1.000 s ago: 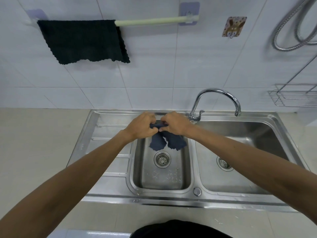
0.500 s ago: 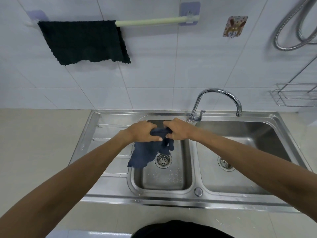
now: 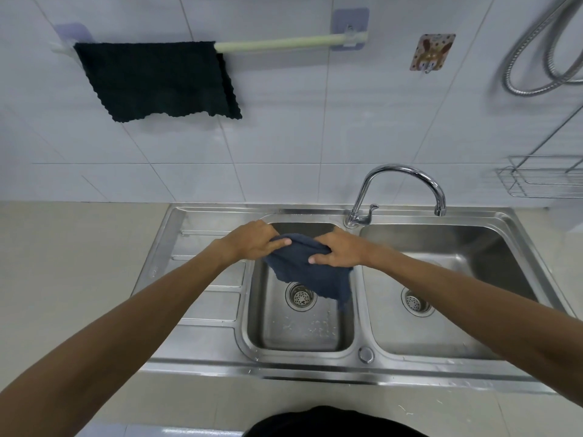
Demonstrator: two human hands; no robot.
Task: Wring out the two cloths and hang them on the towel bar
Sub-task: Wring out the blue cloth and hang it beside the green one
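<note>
One cloth done: black cloth point(image 3: 157, 78) already draped on the left part of the towel bar point(image 3: 277, 45), bare rod free to its right. Left hand point(image 3: 252, 242) and right hand point(image 3: 337, 250) are both closed in a grip on the top edge of the dark blue cloth point(image 3: 310, 272), held over the left sink basin point(image 3: 299, 329); the rest hangs loose below and between the fists toward the strainer point(image 3: 300, 296). Looks like it's being opened out post-wring, so pinch the two top corners, pull taut, then lift to the bare rod.
</note>
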